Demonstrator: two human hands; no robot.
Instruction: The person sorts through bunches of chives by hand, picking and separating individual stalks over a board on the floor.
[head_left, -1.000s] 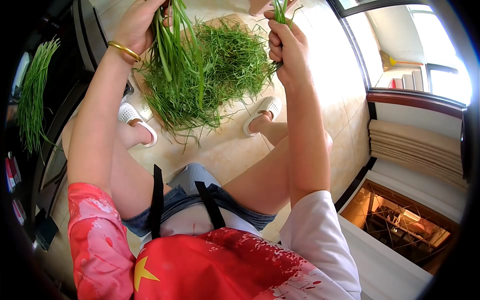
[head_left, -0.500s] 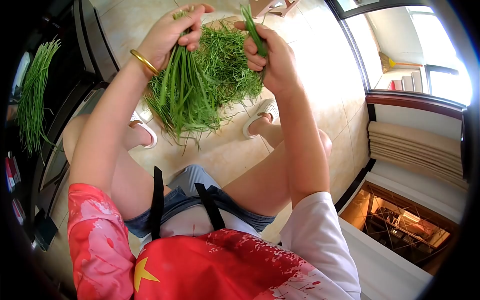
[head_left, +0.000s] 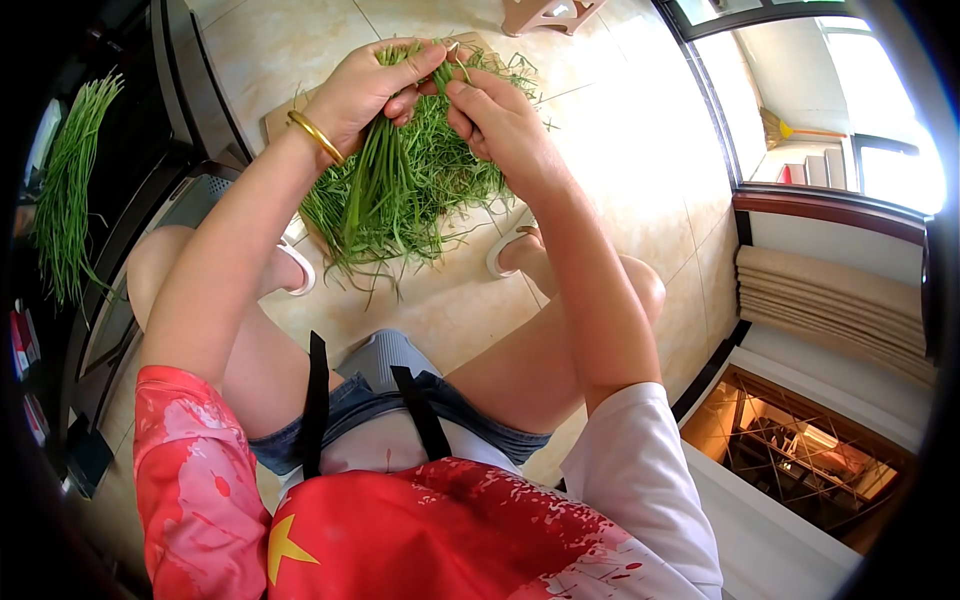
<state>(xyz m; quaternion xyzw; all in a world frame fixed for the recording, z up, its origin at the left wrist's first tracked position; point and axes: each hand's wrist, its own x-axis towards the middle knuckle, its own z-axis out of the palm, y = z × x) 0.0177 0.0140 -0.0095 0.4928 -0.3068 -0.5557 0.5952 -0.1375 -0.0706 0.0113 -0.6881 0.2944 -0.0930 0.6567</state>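
Note:
My left hand (head_left: 362, 92), with a gold bangle on its wrist, is closed around a bunch of chives (head_left: 378, 190). The long green leaves hang down from it toward me. Close beside its thumb, my right hand (head_left: 505, 130) is pinched on a few chive stalks (head_left: 442, 75); pale ends and a thin loose strand show at the fingertips. Below both hands, a loose heap of chives (head_left: 445, 190) is spread over a flat brown sheet (head_left: 282, 118) on the floor.
Another bunch of chives (head_left: 75, 190) lies on the dark cabinet at the left. Feet in white clogs (head_left: 300, 272) flank the heap. A pink plastic stool (head_left: 550, 14) stands at the far edge, and a grey seat (head_left: 385, 358) is under me. A glass door (head_left: 700, 100) is at the right.
My right hand has moved left and slightly down, bringing its chive stalks against the left hand's bunch. The left hand has shifted a little right and down.

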